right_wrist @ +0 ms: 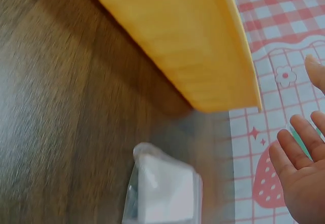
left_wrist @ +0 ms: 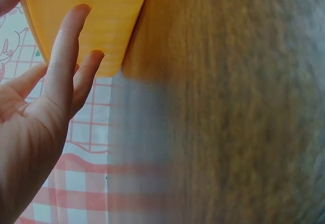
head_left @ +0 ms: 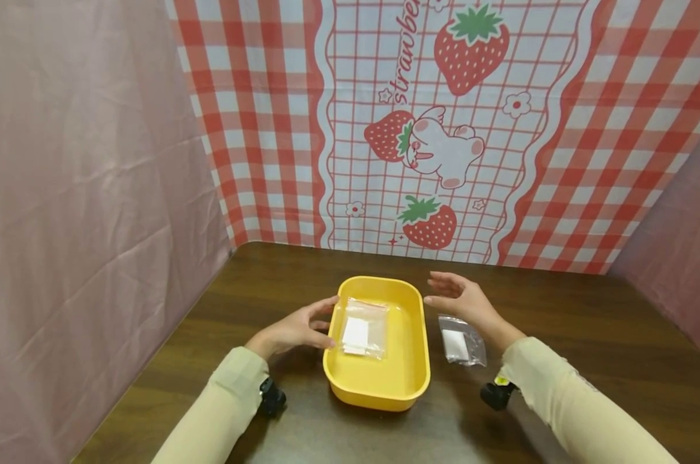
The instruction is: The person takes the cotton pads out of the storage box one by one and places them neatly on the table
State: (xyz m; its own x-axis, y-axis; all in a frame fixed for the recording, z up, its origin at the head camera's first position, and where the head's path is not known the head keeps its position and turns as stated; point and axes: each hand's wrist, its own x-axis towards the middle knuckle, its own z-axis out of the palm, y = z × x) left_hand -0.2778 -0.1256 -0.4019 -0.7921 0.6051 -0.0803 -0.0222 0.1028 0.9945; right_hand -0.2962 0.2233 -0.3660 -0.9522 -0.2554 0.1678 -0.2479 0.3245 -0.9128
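Observation:
A yellow plastic bin [head_left: 405, 380] stands on the table, with a clear zip bag [head_left: 366, 328] holding a white piece lying inside it. At the bin's left side is my left hand [head_left: 294, 330], its thumb near the rim and its fingers extended along the outer wall, as the left wrist view [left_wrist: 38, 115] shows. Beyond the right rim my right hand [head_left: 466, 303] hovers with loosely spread fingers, apart from the bin and holding nothing. Below that hand a second clear bag [head_left: 462, 341] with a white piece lies on the table right of the bin.
The dark wooden table [head_left: 257, 277] carries the bin and the loose bag. A red checked strawberry cloth [head_left: 419, 142] hangs along the back edge. Pink curtains [head_left: 106, 212] hang at the left and right.

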